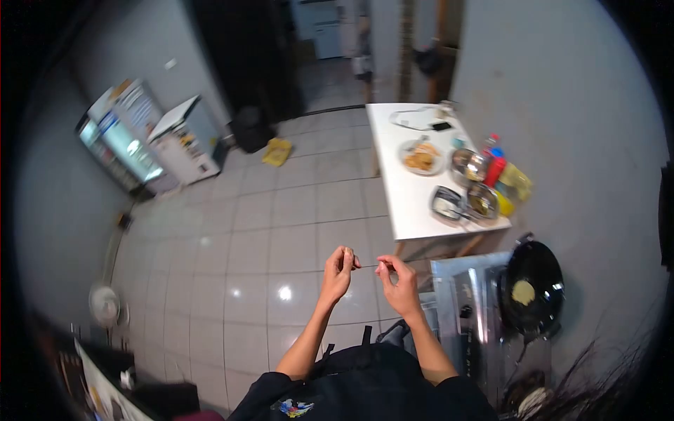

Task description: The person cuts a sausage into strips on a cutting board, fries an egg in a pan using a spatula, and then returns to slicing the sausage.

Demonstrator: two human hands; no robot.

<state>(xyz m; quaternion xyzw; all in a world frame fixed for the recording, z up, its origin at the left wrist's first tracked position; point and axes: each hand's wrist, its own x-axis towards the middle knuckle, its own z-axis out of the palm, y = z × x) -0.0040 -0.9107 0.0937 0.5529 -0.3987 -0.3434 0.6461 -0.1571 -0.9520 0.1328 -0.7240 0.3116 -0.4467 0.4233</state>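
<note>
My left hand (pixel 340 270) is held up in front of my body over the floor, its fingers curled together. Close by on its right, my right hand (pixel 400 282) has thumb and fingertips pinched. Whatever either hand holds, if anything, is too small to make out. A small gap separates the two hands. Right of them, a black wok (pixel 545 259) sits on the metal stove (pixel 484 302), with a round pale yellow pancake (pixel 523 292) in it.
A white table (pixel 404 210) carries a plate of food (pixel 421 157), metal bowls (pixel 469 167), a black container (pixel 446 202), bottles (pixel 495 168) and a phone (pixel 441 126). Refrigerators (pixel 130 140), a yellow bag (pixel 277 151) and a fan (pixel 104 305) stand left on the tiled floor (pixel 281 224).
</note>
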